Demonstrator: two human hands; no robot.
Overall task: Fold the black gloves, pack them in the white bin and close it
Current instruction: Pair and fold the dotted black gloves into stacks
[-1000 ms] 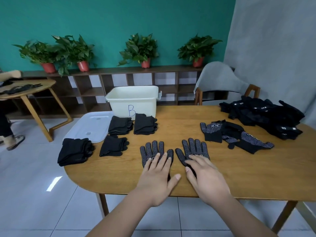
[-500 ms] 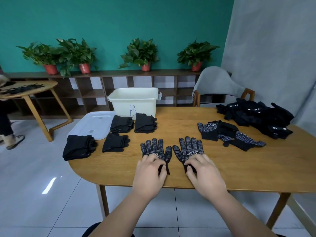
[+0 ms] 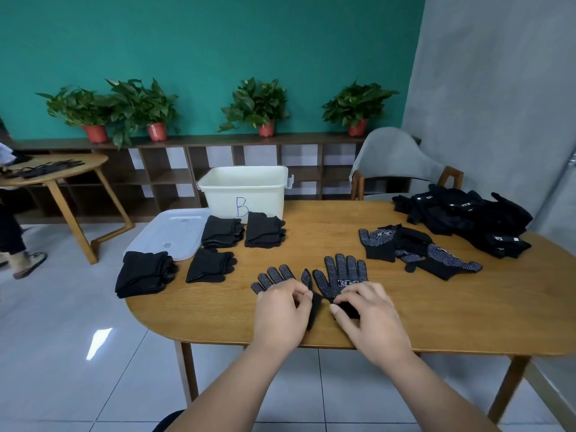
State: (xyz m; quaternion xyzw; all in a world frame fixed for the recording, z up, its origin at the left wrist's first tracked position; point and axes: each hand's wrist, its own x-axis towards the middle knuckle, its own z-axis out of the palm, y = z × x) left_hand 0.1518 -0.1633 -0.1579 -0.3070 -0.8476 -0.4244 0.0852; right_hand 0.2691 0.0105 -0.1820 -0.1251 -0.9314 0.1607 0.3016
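Pinching the cuffs, the left hand [image 3: 280, 310] holds the left black glove [image 3: 274, 275] and the right hand [image 3: 369, 319] holds the right black glove [image 3: 341, 274], both lying on the table [image 3: 324, 232] in front of the open white bin [image 3: 246, 190].

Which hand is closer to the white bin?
Left. The left hand lies almost straight in front of the bin; the right hand lies farther off to the right.

Handwritten blue "B" on the white bin [image 3: 246, 194] front wall.
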